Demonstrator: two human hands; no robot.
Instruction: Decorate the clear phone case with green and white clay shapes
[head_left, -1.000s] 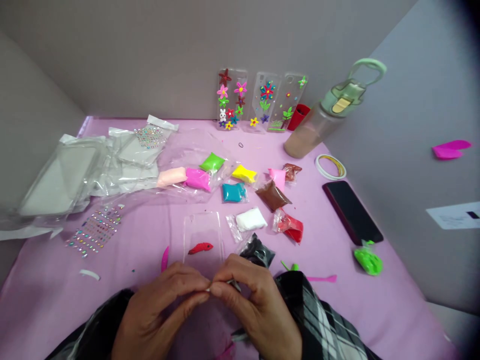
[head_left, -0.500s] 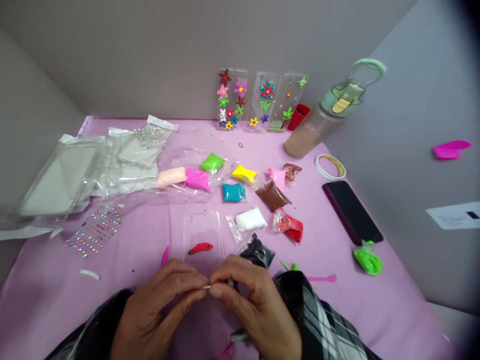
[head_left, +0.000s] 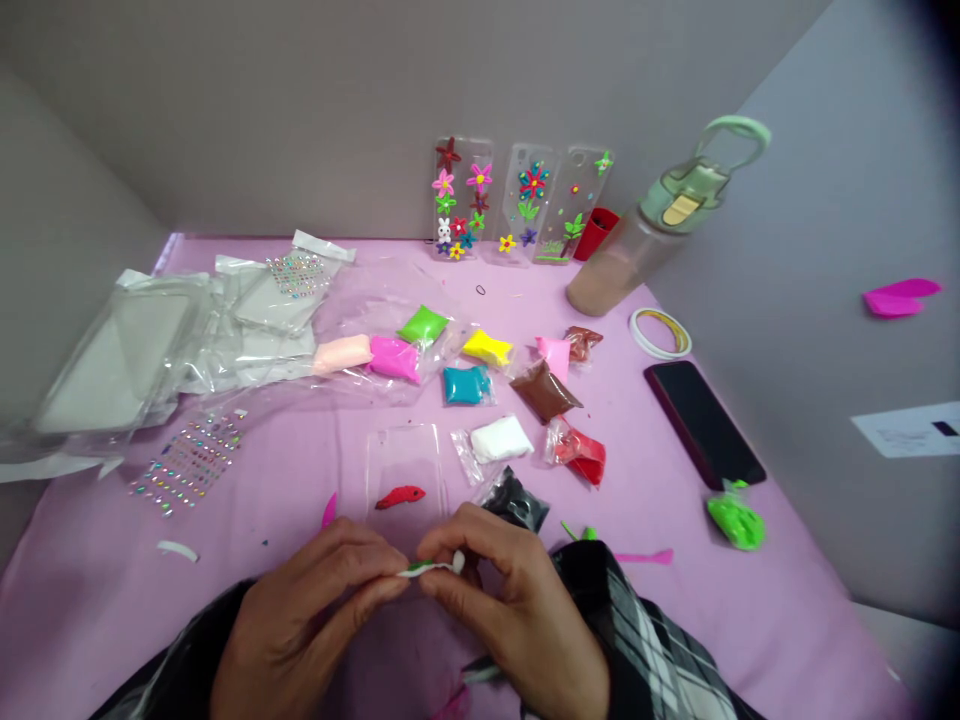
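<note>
Between my two hands runs a thin strip of white and green clay [head_left: 435,566]. My left hand [head_left: 315,610] pinches its left end between thumb and fingertips. My right hand [head_left: 510,600] is closed on the other end, where a white lump shows by the fingers. Just beyond my fingertips lies a clear phone case [head_left: 405,450], flat on the cloth, with a red fish-shaped clay piece [head_left: 400,497] on its lower part. A packet of black clay [head_left: 514,502] sits right behind my right hand.
Several clay packets, among them white [head_left: 501,438], red [head_left: 581,454] and blue [head_left: 463,386], spread over the middle. Decorated phone cases [head_left: 462,200] lean on the back wall beside a bottle [head_left: 622,250]. A phone [head_left: 705,425] lies right; packaged cases [head_left: 120,350] and gem stickers [head_left: 191,460] left.
More of the white and green clay strip now shows between my fingers, and my left hand has shifted slightly left. The things on the table stay put.
</note>
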